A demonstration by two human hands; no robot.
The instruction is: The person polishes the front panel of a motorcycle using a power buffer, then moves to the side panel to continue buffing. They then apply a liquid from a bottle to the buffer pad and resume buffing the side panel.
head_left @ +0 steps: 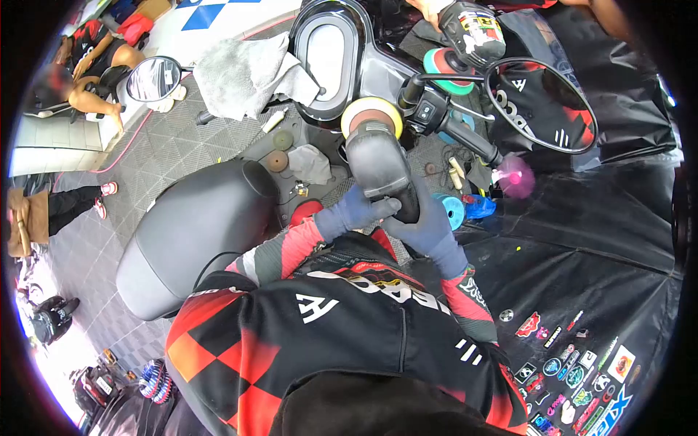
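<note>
Both gloved hands are on a black power polisher (378, 163), whose round yellow-edged pad (372, 115) touches or nearly touches the glossy black scooter panel (349, 43). My left hand (356, 212) is closed around the lower left side of the tool, thumb pointing right. From the right, my right hand (429, 227) wraps the tool's handle; part of its fingers is hidden behind it. A grey towel (243, 76) lies over the panel's left side. Right of the pad is the handlebar grip (469, 140).
The scooter's seat (200, 225) is at left, mirrors (542, 105) stand on both sides. Another person's hand (430, 10) holds a second polisher (471, 33) at the top. A seated person (91, 58) is upper left. Pads, bottles and a cloth (310, 164) lie below on the floor.
</note>
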